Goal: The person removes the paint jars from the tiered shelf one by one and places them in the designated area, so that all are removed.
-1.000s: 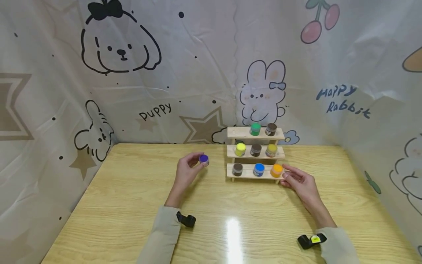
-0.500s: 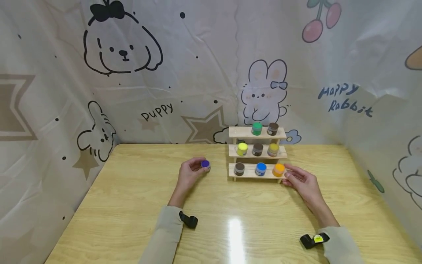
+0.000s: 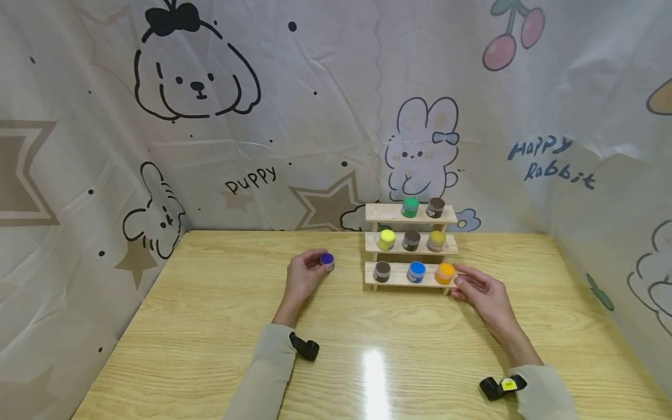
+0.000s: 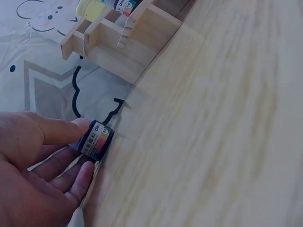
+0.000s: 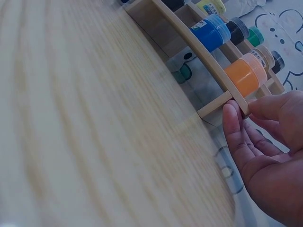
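Clock positions are read in the head view, centred on the rack, with 12 o'clock at its far side. The left hand, at 9 o'clock, pinches the purple jar between thumb and fingers. The right hand, at 4 o'clock, grips the rack's end at the lowest of 3 shelves.

Principal hazard: a pull or twist by the right hand could tip the rack and slide its 8 jars; the orange jar, just beside those fingers, appears most exposed to a knock. Secondary hazard: a loosened pinch could drop or topple the purple jar, its wall appearing smooth.

Condition of the purple jar: squat, round, roughly upright; purple top, dark blue-violet body, printed label visible in the left wrist view. Whether its base touches the table cannot be told.
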A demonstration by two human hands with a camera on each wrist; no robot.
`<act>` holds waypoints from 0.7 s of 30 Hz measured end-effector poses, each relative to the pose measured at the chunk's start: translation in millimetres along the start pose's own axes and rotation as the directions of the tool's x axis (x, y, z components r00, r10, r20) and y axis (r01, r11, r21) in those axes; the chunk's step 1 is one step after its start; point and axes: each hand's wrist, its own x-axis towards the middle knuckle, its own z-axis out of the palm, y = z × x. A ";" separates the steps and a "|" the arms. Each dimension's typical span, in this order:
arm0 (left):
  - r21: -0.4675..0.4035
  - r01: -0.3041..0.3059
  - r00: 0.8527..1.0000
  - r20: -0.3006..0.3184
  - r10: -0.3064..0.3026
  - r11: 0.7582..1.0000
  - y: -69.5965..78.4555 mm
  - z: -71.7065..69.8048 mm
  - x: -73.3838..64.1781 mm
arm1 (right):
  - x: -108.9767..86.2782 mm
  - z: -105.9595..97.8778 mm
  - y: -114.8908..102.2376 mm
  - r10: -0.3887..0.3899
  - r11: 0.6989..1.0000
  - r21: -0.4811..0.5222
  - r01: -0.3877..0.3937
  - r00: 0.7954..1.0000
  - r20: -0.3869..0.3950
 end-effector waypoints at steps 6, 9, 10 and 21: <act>-0.015 0.015 1.000 0.000 -0.015 1.000 -2.9 3.2 6.6 | 1.2 -0.1 1.2 -0.007 1.000 0.006 0.007 1.000 0.009; 0.002 0.007 1.000 -0.014 -0.007 1.000 -3.7 5.6 9.9 | 0.7 0.7 1.8 -0.005 1.000 0.004 0.005 1.000 0.009; 0.008 0.005 1.000 -0.019 -0.005 1.000 -3.8 6.1 10.4 | 0.6 1.0 1.9 -0.006 1.000 0.005 0.006 1.000 0.010; 0.012 -0.009 1.000 -0.018 0.009 1.000 -4.0 9.0 11.6 | -0.4 -1.3 0.7 -0.008 1.000 0.008 0.008 1.000 0.012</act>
